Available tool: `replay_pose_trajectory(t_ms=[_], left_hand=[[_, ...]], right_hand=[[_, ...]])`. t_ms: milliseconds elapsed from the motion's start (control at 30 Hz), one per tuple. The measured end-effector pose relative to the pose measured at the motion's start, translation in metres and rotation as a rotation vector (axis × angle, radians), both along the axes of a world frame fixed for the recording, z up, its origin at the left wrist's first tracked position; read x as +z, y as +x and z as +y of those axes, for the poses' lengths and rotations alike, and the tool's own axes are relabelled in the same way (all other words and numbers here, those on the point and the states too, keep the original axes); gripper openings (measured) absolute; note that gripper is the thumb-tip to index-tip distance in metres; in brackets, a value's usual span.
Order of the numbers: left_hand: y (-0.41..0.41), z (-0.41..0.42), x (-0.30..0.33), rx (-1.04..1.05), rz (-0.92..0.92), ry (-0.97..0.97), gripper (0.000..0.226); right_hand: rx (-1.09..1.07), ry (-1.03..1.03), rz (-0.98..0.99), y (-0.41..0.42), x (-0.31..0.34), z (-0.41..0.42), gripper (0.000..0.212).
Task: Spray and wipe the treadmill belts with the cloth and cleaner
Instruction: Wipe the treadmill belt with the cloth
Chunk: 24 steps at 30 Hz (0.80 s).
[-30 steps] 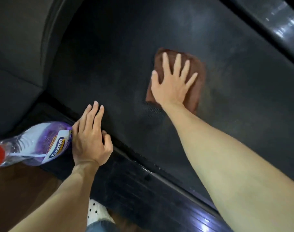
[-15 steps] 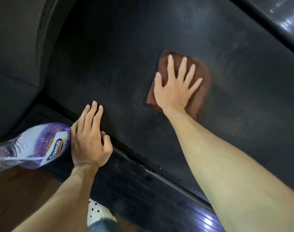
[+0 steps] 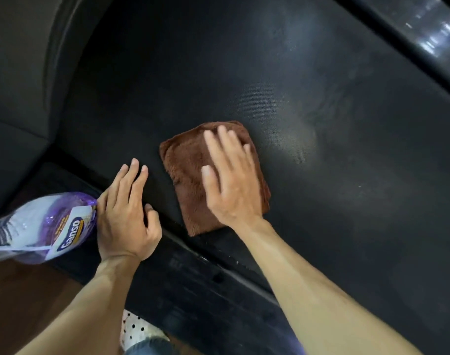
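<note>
Right hand [image 3: 231,185] on plush brown cloth [image 3: 188,175]

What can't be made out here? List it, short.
Head view only:
- Bottle: its top is cut off by the left edge, so the nozzle can't be seen.
- Cloth: partly covered by the right hand; whatever is under it is hidden.
- Right hand's fingers: motion-blurred.
- Belt: dark and glary, so wet or dry patches are unclear.
- Left hand: whether it touches the bottle can't be told.
</note>
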<state>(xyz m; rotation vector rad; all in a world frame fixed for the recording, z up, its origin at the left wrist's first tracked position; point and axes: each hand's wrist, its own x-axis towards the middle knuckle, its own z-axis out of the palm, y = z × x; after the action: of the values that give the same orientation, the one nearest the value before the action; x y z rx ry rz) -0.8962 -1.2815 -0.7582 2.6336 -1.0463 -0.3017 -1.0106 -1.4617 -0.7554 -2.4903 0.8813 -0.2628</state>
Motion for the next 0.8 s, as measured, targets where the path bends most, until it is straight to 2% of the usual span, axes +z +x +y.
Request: replay_pose_trajectory(t_ms=[67, 167, 233, 400, 533, 667, 733, 800], left_hand=[[0.0, 0.0, 0.0, -0.001, -0.003, -0.003, 0.076], [0.0, 0.0, -0.001, -0.004, 0.004, -0.001, 0.076], [0.0, 0.0, -0.001, -0.002, 0.003, 0.002, 0.076], [0.0, 0.001, -0.002, -0.004, -0.004, -0.006, 0.074], [0.0, 0.002, -0.004, -0.007, -0.005, -0.017, 0.071], [0.001, 0.002, -0.004, -0.009, 0.001, -0.033, 0.072], [0.001, 0.003, -0.004, -0.029, 0.006, -0.024, 0.074], [0.0, 0.005, -0.004, -0.063, 0.018, -0.039, 0.076]], right_hand=[[-0.238, -0.027, -0.063, -0.022, -0.004, -0.014, 0.053], [-0.481, 0.002, 0.006, -0.053, -0.015, -0.028, 0.054], [-0.448, -0.028, 0.048, -0.064, -0.017, -0.023, 0.056], [-0.182, -0.152, 0.13, -0.043, -0.017, -0.002, 0.069], [-0.163, -0.156, 0.2, -0.014, -0.022, 0.007, 0.067], [-0.086, -0.114, 0.153, 0.005, -0.02, 0.014, 0.063], [-0.182, -0.069, 0.036, -0.002, -0.018, 0.005, 0.057], [-0.413, -0.052, -0.061, -0.021, -0.017, -0.013, 0.053]])
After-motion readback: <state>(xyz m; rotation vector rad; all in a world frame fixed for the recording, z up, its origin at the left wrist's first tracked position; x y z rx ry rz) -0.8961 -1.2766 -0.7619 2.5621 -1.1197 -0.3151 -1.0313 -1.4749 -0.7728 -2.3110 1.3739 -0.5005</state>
